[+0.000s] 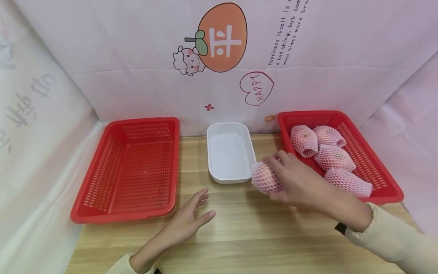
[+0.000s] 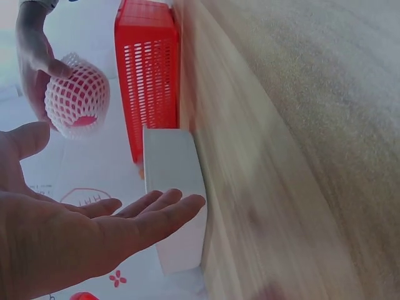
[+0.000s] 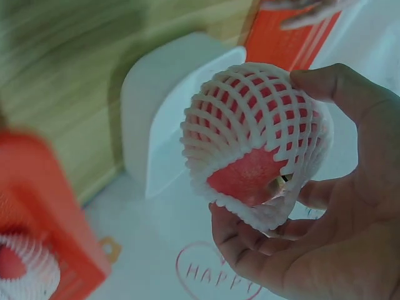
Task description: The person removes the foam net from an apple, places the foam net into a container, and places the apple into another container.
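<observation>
In the head view my right hand (image 1: 295, 179) holds an apple (image 1: 267, 178) in a foam net, above the table between the white tray and the right basket. The right wrist view shows thumb and fingers curled round the netted apple (image 3: 262, 137), its red skin bare at the net's open end. My left hand (image 1: 188, 219) hovers over the table beside the left basket, fingers extended and holding nothing. In the left wrist view the left hand's (image 2: 81, 231) palm is bare, with the netted apple (image 2: 78, 97) beyond it.
A white tray (image 1: 230, 176) stands at the table's middle back. To its left is a red basket (image 1: 124, 219) with nothing in it. The red basket (image 1: 383, 196) on the right contains several netted fruits (image 1: 333, 158). Printed cloth walls (image 1: 143, 91) enclose the wooden table (image 1: 239, 236).
</observation>
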Motion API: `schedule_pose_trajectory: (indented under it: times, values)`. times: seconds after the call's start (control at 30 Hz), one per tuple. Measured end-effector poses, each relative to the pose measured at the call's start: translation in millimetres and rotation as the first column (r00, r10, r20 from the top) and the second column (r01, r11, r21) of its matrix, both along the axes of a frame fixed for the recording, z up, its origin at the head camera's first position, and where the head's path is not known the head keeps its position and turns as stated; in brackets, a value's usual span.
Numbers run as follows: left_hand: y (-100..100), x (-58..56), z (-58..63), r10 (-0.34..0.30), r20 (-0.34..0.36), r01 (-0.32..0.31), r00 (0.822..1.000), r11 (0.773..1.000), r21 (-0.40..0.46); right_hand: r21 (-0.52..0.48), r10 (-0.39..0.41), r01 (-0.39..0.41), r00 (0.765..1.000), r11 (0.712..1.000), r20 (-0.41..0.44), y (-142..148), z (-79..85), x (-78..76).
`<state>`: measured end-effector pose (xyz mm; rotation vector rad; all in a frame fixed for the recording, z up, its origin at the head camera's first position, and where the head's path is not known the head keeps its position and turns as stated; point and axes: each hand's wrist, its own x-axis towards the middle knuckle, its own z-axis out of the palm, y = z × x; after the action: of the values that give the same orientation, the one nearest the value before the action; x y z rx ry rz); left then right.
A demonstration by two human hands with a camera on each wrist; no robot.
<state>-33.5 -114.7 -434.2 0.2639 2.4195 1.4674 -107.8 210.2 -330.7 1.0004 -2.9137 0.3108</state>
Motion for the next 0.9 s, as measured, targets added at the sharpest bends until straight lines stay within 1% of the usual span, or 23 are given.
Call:
schedule_pose_trajectory:
  times: [0.2,0.37,0.5,0.67,0.9]
  values:
    - [-1,-0.5,-0.7,0.01,0.03,-0.011,1.0,0.999,0.05,0.016,0.045,-0.045,0.999,0.999,-0.001,-20,-17.6,14.0]
    - [-2,-0.1,-1.8,0.011,0.031,-0.012,0.999,0.999,0.047,0.029,0.063,-0.064,0.998,0.998,0.025,-34,-35.4,21.8]
    - [-3,1.6,-3.0,0.003,0.04,-0.005,0.999,0.999,0.05,0.049,0.088,-0.091,0.994,0.995,0.067,-45,-49.9,26.8]
    - [-3,2.0,-4.9,-0.023,0.058,0.019,0.998,0.997,0.074,0.067,0.113,-0.119,0.989,0.991,0.091,-54,-64.9,30.2]
    - [-3,1.0,-7.9,-0.055,0.088,0.046,0.995,0.994,0.103,0.068,0.123,-0.133,0.984,0.989,0.132,-61,-77.8,31.4]
